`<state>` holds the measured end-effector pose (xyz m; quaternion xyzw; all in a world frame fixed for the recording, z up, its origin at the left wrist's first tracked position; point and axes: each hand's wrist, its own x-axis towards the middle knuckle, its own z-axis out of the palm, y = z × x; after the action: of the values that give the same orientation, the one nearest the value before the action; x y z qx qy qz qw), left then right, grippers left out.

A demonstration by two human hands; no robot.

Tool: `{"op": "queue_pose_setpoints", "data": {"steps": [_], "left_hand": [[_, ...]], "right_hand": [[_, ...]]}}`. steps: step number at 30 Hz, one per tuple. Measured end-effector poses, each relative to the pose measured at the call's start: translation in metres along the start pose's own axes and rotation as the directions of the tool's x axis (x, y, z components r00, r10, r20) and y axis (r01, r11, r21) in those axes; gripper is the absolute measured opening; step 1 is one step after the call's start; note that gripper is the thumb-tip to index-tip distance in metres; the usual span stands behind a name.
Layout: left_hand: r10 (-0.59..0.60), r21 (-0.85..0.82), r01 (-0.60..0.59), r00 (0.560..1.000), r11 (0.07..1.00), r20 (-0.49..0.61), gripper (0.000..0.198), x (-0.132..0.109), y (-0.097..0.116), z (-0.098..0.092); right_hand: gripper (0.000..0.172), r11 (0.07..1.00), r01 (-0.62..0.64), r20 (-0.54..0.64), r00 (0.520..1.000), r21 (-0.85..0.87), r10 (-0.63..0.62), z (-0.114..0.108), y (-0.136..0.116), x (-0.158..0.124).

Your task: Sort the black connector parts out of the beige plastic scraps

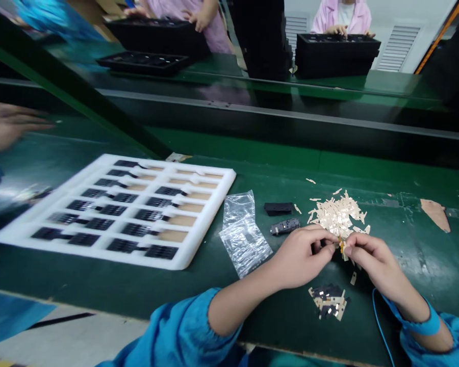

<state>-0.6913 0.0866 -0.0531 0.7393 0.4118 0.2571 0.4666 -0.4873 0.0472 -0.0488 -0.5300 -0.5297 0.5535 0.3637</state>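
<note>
My left hand (304,257) and my right hand (375,265) meet over the green bench, fingertips pinched around a small yellow-and-pale flat piece (343,246). Its exact kind is too small to make out. Just behind the fingers spreads a pile of small cream-coloured flat pieces (336,211). In front of my hands lies a smaller heap of dark and cream pieces (329,300). Left of the pile are a black block (278,208) and a black part with small details (285,226), close to my left hand. A blue band with a cord (424,323) circles my right wrist.
A white foam tray (202,239) holds black parts in rows at the left. Clear plastic bags (245,234) lie beside it. A brown scrap (436,214) rests at the right. Another person's hand (7,125) is at the far left; people handle black trays (336,56) across the bench.
</note>
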Motion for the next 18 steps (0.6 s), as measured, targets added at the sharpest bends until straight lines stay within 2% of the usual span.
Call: {"op": "queue_pose_setpoints", "data": {"steps": [2, 3, 7, 10, 14, 18], "left_hand": [[-0.082, -0.258, 0.094, 0.995, 0.962, 0.057, 0.015, -0.0001, 0.0018, 0.0011], [-0.110, -0.334, 0.130, 0.991, 0.933, 0.078, 0.015, 0.0001, 0.0019, 0.0016], [-0.141, -0.433, 0.173, 0.984, 0.885, 0.107, 0.015, 0.0014, 0.0014, 0.0016], [-0.134, -0.396, 0.147, 0.989, 0.906, 0.061, 0.014, 0.0020, 0.0032, 0.0003], [-0.031, -0.173, 0.004, 0.987, 0.985, -0.155, 0.015, 0.0000, 0.0038, 0.0006], [0.102, -0.034, -0.110, 0.978, 0.993, -0.184, 0.013, -0.0037, 0.0019, 0.0041]], "right_hand": [[0.024, 1.000, 0.005, 0.024, 1.000, -0.012, -0.005, 0.0003, 0.0002, -0.0004], [0.023, 1.000, 0.007, 0.035, 0.999, -0.017, -0.006, 0.0005, 0.0007, -0.0008], [0.020, 0.999, -0.004, 0.067, 0.998, -0.033, 0.006, 0.0004, 0.0049, -0.0025], [0.018, 0.997, -0.002, -0.003, 1.000, -0.073, 0.001, 0.0010, 0.0082, -0.0032], [0.016, 0.963, 0.089, -0.168, 0.977, -0.254, -0.134, 0.0033, 0.0091, -0.0046], [0.015, 0.910, 0.193, -0.128, 0.959, -0.368, -0.255, 0.0069, 0.0097, -0.0067]]}}
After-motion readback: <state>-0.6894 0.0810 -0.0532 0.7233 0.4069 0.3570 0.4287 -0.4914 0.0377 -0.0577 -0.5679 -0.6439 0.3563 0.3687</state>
